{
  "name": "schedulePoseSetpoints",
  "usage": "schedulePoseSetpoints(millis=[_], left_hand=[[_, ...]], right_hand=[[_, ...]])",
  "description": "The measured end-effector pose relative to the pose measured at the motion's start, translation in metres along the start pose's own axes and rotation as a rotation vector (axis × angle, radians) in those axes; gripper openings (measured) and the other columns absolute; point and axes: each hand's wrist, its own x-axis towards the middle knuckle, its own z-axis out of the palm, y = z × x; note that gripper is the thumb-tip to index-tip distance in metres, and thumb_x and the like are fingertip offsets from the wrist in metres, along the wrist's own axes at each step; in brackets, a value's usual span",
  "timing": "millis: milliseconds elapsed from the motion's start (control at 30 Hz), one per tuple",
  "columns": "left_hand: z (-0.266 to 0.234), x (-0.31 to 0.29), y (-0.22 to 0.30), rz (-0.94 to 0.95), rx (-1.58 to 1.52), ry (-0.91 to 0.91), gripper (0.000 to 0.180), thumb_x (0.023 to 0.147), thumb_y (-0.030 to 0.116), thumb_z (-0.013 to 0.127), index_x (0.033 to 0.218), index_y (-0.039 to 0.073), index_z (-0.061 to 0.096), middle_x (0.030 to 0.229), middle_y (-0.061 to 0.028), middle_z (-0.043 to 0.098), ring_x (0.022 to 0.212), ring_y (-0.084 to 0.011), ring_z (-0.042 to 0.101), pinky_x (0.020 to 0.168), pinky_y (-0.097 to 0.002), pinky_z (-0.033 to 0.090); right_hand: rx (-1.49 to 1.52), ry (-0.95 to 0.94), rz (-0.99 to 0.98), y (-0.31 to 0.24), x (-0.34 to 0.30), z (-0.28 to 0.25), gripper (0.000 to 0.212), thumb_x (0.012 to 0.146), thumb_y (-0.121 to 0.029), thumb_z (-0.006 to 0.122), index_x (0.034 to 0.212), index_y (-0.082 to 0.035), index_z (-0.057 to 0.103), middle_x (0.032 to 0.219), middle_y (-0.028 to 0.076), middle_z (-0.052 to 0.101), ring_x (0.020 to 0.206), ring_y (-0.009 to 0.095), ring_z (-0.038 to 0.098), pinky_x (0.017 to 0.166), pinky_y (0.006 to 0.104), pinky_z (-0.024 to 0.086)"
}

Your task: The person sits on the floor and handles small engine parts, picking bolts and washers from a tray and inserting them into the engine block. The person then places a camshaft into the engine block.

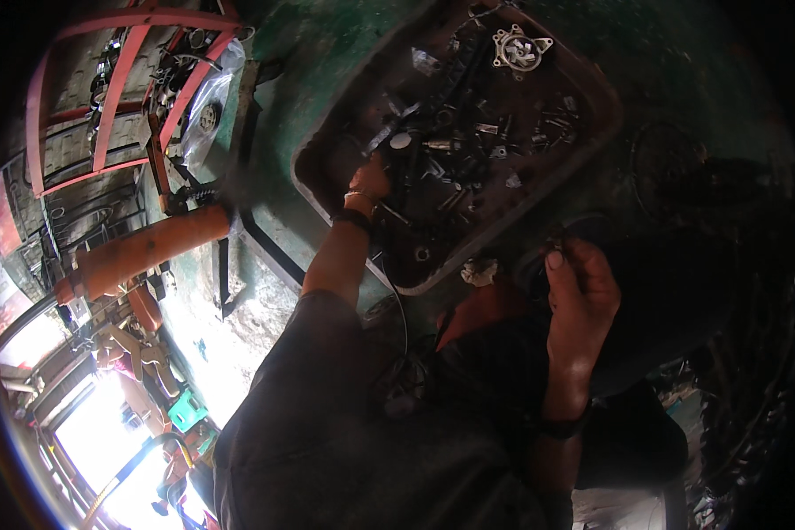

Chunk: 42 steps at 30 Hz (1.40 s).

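Note:
My left hand reaches into a large dark tray of loose metal parts. Its fingers are lost in shadow among the parts, beside a round pale disc. A short metal cylinder lies just to the right of that disc. Over the tray's near right side, my right hand is raised with thumb and fingers pressed together. Something small and dark shows at its fingertips, too dim to name. A pale metal housing with a finned wheel lies at the tray's far end.
Several bolts lie along the tray's right part. A crumpled whitish lump sits outside its near edge. On the left stand a red metal rack and a thick orange cylinder. A thin cable hangs in front of me.

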Motion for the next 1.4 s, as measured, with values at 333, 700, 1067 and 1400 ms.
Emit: schedulePoseSetpoints(millis=[333,700,1067,1400], left_hand=[[-0.034,0.023,-0.037,-0.054,-0.023,0.070,0.059,0.084,0.031,0.053,0.132,0.003,0.035,0.105,-0.0241,0.061,0.099,-0.0378,0.059,0.082,-0.0454,0.048],[0.006,0.017,-0.032,-0.035,-0.025,0.037,0.053,0.083,0.015,0.047,0.132,0.000,0.032,0.103,-0.0297,0.059,0.095,-0.0429,0.059,0.080,-0.0501,0.048],[0.046,0.013,-0.029,-0.084,-0.059,-0.026,0.082,0.075,0.004,0.051,0.143,0.006,0.004,0.093,-0.0316,0.061,0.092,-0.0425,0.060,0.079,-0.0482,0.048],[0.037,-0.024,0.011,-0.148,-0.024,0.017,0.052,0.080,0.013,0.052,0.129,0.006,0.037,0.097,-0.0259,0.062,0.093,-0.0411,0.060,0.080,-0.0477,0.048]], right_hand=[[0.029,-0.069,0.060,-0.008,0.001,0.002,0.018,0.086,-0.002,0.056,0.104,0.004,0.057,0.080,0.010,0.064,0.056,0.014,0.060,0.052,0.0271,0.050],[-0.010,-0.044,0.047,0.001,0.001,-0.002,0.019,0.086,-0.002,0.056,0.105,0.003,0.057,0.080,0.009,0.064,0.055,0.014,0.060,0.052,0.0274,0.050],[-0.001,-0.077,0.027,0.000,0.003,-0.001,0.019,0.087,-0.003,0.056,0.105,0.004,0.057,0.081,0.010,0.065,0.062,0.016,0.062,0.055,0.0273,0.051],[0.050,-0.143,-0.071,0.003,0.005,0.000,0.019,0.089,-0.001,0.052,0.106,0.005,0.053,0.076,0.014,0.064,0.045,0.022,0.060,0.041,0.0337,0.052]])
